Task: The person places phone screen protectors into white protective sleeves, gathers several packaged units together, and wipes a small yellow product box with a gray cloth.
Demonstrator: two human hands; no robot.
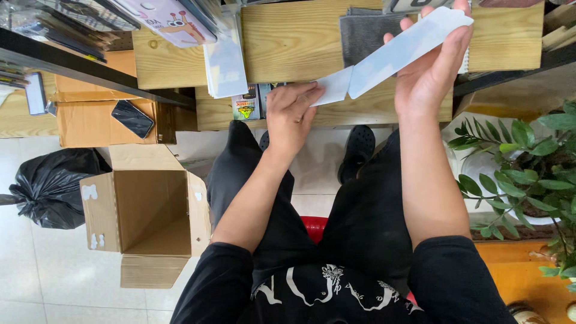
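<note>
My right hand (433, 66) holds a flat, long white packet (408, 51) up over the wooden table (288, 42), fingers wrapped round its far end. My left hand (292, 114) pinches a thin white film tab (333, 87) at the packet's near end, pulled slightly away from it. A grey cloth (363, 33) lies on the table behind the packet. I sit on a red stool (313, 225), legs in black trousers.
An open empty cardboard box (147, 216) stands on the floor at left, beside a black rubbish bag (51, 186). A phone (132, 118) lies on another box. A leafy potted plant (528, 180) is at right. Clear packets (225, 60) hang off the table edge.
</note>
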